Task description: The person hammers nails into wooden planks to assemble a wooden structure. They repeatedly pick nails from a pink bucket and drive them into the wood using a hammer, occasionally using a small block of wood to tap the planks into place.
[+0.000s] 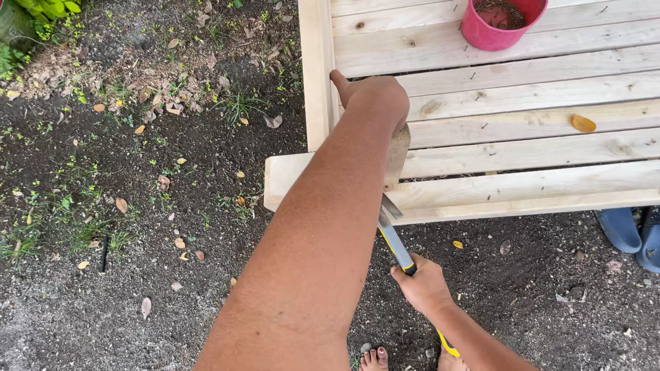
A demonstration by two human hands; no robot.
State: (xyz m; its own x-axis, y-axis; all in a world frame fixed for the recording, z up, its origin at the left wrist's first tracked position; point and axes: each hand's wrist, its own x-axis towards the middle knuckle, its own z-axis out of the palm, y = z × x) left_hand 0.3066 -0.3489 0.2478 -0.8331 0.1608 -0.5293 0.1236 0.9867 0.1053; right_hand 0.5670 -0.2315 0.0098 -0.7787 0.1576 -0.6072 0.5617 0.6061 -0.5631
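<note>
The left hand (pixel 375 96) is clenched around a short, flat offcut of pale wood (pixel 397 154), pressing it upright against the corner of the slatted pale-timber bench (pixel 522 117). The offcut's long axis runs almost straight down from the fist toward the bench's front rail. The right hand (pixel 423 285) grasps the grey-and-yellow handle of a steel hammer (pixel 395 240). The handle slants up and left, so the hammer's head sits just under the lower end of the offcut, touching it or nearly so; I cannot tell which. The left hand is the nearer to the offcut, the right well below it. A pink plastic bucket of rusty nails (pixel 500 20) stands farther back on the slats, well apart from both hands.
</note>
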